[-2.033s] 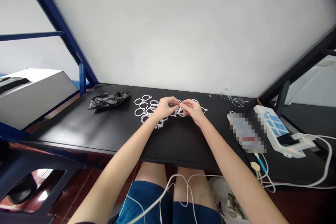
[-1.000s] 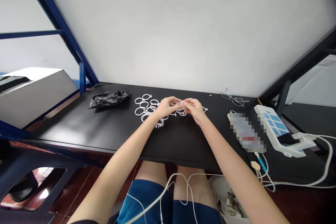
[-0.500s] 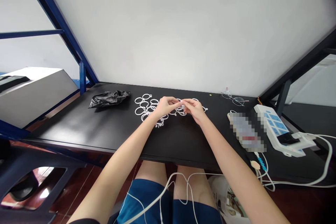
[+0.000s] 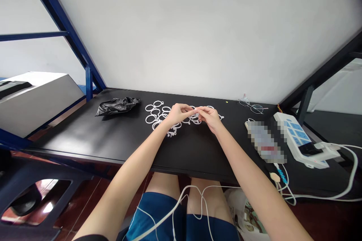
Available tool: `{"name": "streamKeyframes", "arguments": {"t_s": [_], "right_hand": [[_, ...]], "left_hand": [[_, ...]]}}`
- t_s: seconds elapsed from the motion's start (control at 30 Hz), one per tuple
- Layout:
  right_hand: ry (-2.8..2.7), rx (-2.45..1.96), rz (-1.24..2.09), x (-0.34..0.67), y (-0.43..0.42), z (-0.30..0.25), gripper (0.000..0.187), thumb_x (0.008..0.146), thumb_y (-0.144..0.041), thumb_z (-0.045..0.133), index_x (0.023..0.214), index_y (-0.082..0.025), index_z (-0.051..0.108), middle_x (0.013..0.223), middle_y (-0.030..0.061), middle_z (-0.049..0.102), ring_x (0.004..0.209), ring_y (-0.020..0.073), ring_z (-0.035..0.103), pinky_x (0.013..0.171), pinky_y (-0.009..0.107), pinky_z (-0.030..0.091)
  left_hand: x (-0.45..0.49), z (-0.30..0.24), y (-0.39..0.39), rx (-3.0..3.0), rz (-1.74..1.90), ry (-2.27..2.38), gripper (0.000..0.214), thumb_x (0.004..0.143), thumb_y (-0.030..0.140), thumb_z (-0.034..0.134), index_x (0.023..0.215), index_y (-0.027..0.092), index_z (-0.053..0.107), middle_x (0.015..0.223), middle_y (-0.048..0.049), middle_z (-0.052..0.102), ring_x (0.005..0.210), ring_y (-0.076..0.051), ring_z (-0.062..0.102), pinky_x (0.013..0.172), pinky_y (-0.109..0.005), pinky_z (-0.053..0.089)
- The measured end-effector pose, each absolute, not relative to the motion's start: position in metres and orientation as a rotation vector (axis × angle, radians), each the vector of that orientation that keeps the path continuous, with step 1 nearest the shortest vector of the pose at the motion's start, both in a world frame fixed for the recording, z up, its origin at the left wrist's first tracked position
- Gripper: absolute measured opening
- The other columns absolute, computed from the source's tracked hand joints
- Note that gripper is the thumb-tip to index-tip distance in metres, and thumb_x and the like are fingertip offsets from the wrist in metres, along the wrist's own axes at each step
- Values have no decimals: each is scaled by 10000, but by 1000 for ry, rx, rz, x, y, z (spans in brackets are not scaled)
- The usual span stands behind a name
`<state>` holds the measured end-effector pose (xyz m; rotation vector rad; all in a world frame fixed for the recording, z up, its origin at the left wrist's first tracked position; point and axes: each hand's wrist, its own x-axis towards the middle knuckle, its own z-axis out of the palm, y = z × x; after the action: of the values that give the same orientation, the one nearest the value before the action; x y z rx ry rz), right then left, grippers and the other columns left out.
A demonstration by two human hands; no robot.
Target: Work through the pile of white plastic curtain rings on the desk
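Many white plastic curtain rings [image 4: 159, 121], each with a small eyelet, lie in a loose spread on the black table top. My left hand [image 4: 180, 114] is over the middle of them, thumb and fingers closed in a pinch. Facing it, my right hand [image 4: 210, 117] pinches too, and the fingertips of both hands meet. A small white piece of a curtain ring [image 4: 195, 109] shows between the fingertips; most of it is hidden by the fingers. Other rings lie behind and below both hands.
A crumpled black plastic bag [image 4: 118, 106] lies left of the rings. To the right are eyeglasses [image 4: 256, 109], a blurred-out phone [image 4: 266, 143] on a cable, and a white power strip [image 4: 299, 141] with a plug. White cables [image 4: 325, 197] run across my lap.
Almost nothing differs. Both hands stay pinched together at the same spot, with only a slight shift of the fingers; the rings on the table have not moved.
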<state>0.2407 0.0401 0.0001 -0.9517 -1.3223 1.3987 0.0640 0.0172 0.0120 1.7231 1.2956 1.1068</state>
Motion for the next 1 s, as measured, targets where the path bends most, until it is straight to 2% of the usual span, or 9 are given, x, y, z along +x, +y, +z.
{"name": "streamKeyframes", "arguments": {"t_s": [0.6, 1.0], "right_hand": [[-1333, -944, 1379, 241, 40, -1, 319, 592, -433, 818, 775, -184, 740, 614, 2, 653, 486, 82, 516, 493, 238, 468], [-1322, -956, 1378, 240, 39, -1, 327, 595, -437, 819, 784, -183, 736, 629, 4, 662, 485, 80, 516, 492, 238, 473]], "left_hand": [[64, 14, 16, 1748, 1092, 1290, 505, 684, 615, 676, 832, 137, 741, 553, -3, 585, 477, -73, 407, 468, -219, 315], [64, 14, 16, 1736, 1103, 1291, 489, 687, 600, 686, 841, 139, 737, 657, -38, 667, 554, -101, 513, 514, -217, 392]]}}
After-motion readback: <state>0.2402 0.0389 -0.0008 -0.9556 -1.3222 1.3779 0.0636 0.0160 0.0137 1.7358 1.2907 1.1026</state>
